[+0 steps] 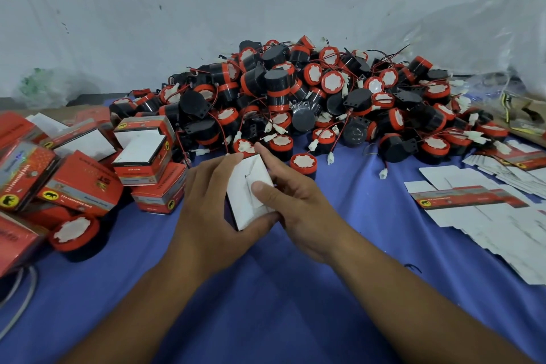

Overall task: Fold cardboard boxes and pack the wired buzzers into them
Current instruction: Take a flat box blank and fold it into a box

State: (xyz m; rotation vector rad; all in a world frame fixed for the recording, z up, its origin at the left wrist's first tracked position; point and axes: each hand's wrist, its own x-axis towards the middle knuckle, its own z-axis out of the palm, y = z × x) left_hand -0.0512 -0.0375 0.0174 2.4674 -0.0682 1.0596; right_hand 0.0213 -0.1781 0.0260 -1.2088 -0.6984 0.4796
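both hands hold one small cardboard box (240, 206) just above the blue cloth (266, 313), white inner side up: the left hand (206, 204) wraps its fingers round the box's left edge, while the right hand (298, 213) grips the other side with its thumb pressed onto what seems to be a folded flap. just beyond them lies the big heap of wired buzzers (295, 97). folded boxes (88, 177) are stacked to the left with one loose buzzer (75, 233) near them, and flat blanks (487, 216) are spread to the right.
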